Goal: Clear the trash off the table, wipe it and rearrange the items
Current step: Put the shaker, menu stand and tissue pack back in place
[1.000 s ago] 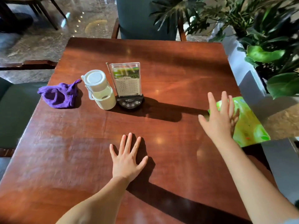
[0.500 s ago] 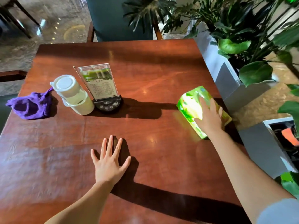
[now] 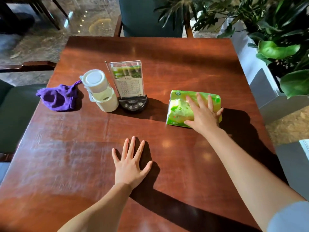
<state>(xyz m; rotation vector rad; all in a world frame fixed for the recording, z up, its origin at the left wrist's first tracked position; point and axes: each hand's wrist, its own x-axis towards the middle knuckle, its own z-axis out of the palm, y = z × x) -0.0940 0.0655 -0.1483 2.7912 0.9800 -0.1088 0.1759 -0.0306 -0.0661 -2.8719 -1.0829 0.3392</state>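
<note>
Partly the right hand [image 3: 203,114] hid the green tissue pack [image 3: 180,108], lying on it with fingers spread, gripping nothing. The left hand [image 3: 131,166] lay open and flat on the table [image 3: 167,56], holding nothing

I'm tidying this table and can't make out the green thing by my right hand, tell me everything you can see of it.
The green pack looks like a soft pack of tissues in glossy plastic wrap, bright green with paler patches and a small round logo at one corner. It lies flat on the wooden table, to the right of the menu stand and apart from it. The right hand rests open on top, fingers spread, covering its right end. Its print is too blurred to read.
</note>
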